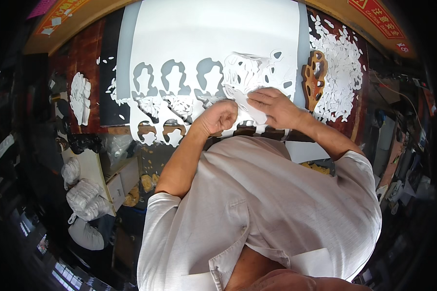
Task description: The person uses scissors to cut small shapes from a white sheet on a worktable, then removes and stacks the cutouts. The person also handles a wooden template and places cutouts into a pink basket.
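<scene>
A white sheet (pixel 213 29) lies over the pale cutting board, with a row of shaped holes along its near part. My right hand (pixel 276 107) lies over a white cut-out piece (pixel 251 110), its fingers across the top and its thumb side partly hidden. Close beside that piece, my left hand (pixel 220 118) is closed with curled fingers; what they hold, if anything, is hidden. Beyond my hands sits a crumpled heap of white cut pieces (pixel 247 70). An orange-brown cutting die (pixel 314 80) stands on edge to the right of the sheet.
Many small white scraps (pixel 342 72) cover the right side of the table. A stack of white cut pieces (pixel 80 98) lies at the far left. Below left are bundled white pieces (pixel 87 196) by a pale cabinet (pixel 90 169). A yellow machine beam (pixel 94 17) borders the back.
</scene>
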Motion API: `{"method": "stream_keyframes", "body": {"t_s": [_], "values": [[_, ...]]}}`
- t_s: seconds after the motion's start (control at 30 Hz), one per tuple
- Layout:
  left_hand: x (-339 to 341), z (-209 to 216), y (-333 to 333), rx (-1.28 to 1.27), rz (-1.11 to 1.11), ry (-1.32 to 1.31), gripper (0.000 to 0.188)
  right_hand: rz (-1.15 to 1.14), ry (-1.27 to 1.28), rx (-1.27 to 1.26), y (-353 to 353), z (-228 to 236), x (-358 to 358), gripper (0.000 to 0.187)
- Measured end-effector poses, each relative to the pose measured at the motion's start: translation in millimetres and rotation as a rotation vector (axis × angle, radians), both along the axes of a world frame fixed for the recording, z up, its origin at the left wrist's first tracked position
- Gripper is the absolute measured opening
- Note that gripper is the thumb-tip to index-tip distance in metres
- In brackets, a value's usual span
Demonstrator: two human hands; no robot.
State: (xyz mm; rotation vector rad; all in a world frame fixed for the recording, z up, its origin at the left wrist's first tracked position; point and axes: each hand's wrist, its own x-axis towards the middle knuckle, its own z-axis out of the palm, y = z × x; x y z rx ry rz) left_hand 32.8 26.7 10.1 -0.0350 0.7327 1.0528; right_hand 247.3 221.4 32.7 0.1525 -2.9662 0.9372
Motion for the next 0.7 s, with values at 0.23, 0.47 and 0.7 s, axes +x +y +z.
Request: {"method": "stream_keyframes", "body": {"t_s": [0.23,0.47,0.7], "values": [[14.1,4.2,-4.2,-0.006,-0.040,0.281,0.018,-1.007,-0.276,-0.795,62.6,41.2,-67.0,0.057],[27.1,34.8,4.7,-0.006,-0.177,0.624,0.018,-0.239,0.007,-0.149,45.0,64.5,-43.6,0.032],[49.6,48.9,-23.5,-0.107,-0.312,1.140,0.032,-0.212,-0.004,-0.202,8.6,24.9,2.8,0.040]]}}
